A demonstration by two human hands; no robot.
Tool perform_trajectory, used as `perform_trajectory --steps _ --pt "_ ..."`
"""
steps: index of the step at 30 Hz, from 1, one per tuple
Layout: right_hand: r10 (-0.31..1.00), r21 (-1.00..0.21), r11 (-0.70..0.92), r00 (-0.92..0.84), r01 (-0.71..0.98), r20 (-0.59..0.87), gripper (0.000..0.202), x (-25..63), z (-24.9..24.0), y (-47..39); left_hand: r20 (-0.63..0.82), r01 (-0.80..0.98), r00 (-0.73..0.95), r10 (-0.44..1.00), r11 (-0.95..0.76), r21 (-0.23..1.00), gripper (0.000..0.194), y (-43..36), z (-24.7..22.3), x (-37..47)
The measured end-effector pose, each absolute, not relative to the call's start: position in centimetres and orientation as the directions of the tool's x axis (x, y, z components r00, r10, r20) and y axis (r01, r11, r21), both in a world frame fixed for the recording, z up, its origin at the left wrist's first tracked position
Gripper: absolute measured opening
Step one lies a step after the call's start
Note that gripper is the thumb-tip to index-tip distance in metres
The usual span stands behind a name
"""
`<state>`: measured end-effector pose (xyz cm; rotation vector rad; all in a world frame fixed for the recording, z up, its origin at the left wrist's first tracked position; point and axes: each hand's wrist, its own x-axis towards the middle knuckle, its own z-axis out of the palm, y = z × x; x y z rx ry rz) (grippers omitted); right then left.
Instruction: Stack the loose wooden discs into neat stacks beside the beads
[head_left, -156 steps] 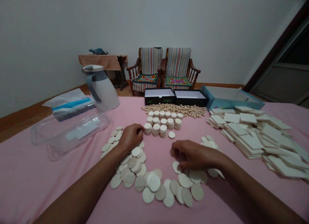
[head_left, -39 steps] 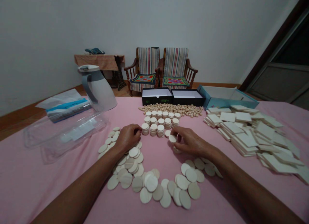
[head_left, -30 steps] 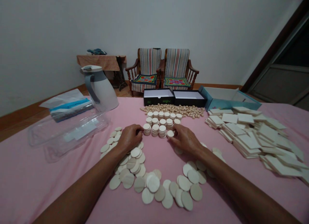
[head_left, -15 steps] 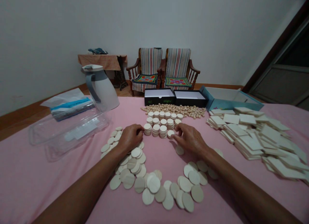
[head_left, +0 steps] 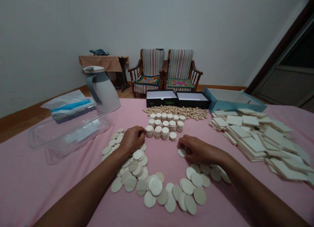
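My right hand [head_left: 198, 150] has its fingertips and thumb at the edge of a thin round wooden disc [head_left: 181, 152], pinching it close to the pink cloth. My left hand [head_left: 133, 139] rests with curled fingers beside the leftmost front stack of discs [head_left: 149, 131]; what its fingers hold, if anything, is hidden. Rows of small disc stacks [head_left: 165, 133] stand in front of the hands, the front right stack [head_left: 173, 136] lower than its neighbours. Loose discs [head_left: 156, 186] lie overlapping in a curve around the near side and under both forearms.
Small wooden beads [head_left: 176, 111] lie behind the stacks, before two black boxes [head_left: 162, 102]. A blue box [head_left: 220, 104] and a pile of square wooden pieces [head_left: 255, 142] are at the right. Clear plastic packaging [head_left: 80, 135], a tissue pack [head_left: 73, 108] and a thermos jug [head_left: 106, 93] stand left.
My right hand has moved from the front right stack back towards me, onto the loose disc. That low stack now shows uncovered. The left hand has stayed almost where it was.
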<state>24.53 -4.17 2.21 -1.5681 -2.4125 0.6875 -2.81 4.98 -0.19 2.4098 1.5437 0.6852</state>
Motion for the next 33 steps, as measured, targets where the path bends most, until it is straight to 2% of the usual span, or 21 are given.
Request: perform_trajectory --steps 5,8,12,29,33 --pt "0.948 -0.525 0.296 -0.314 0.798 0.057 0.016 23.7 2.6 -3.6 0.268 0.809 0.339 0.902 -0.425 0.406 0.025 4.9 -0.2 -2.7" --pt "0.958 -0.559 0.285 -0.203 0.779 0.204 0.013 22.8 2.0 -2.7 0.271 0.806 0.348 0.897 -0.434 0.403 0.025 4.9 -0.3 -2.8" --pt "0.937 -0.538 0.286 -0.112 0.793 0.332 0.012 22.1 0.7 -1.6 0.277 0.805 0.356 0.893 -0.443 0.395 0.025 5.0 -0.3 -2.8" --pt "0.941 -0.521 0.260 -0.092 0.813 0.327 0.017 22.2 0.2 -1.2 0.270 0.811 0.351 0.896 -0.435 0.391 0.026 4.8 0.0 -2.7" --pt "0.942 -0.510 0.262 -0.103 0.820 0.319 0.007 23.0 1.8 -1.9 0.272 0.812 0.354 0.895 -0.438 0.386 0.026 4.9 -0.1 -2.6"
